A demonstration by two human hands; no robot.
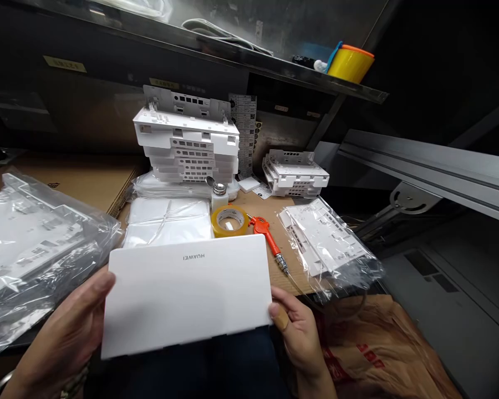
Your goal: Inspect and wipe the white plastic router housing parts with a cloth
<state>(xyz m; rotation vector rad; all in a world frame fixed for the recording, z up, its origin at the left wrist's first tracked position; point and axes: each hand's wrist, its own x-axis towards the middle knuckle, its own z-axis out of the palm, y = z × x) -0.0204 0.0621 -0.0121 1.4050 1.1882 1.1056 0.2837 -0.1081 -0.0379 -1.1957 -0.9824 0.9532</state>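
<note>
Between my two hands is a flat white plastic cover (187,302) with "HUAWEI" printed upside down near its far edge. My left hand (77,313) grips its left side, thumb on the near corner of that edge and the fingers mostly behind. At the right edge, my right hand (295,327) pinches the panel, with a tan bandage round the thumb. Just beyond the cover lie a stack of white bagged sheets (170,219), a roll of yellow tape (229,221) and an orange air blow gun (266,230) with its hose.
White slotted housings (187,144) are stacked at the back, with a smaller stack (295,174) to the right. Bagged white parts lie left (37,238) and right (328,238). A metal shelf (233,50) holds a yellow cup (351,64). A brown paper bag (382,343) sits lower right.
</note>
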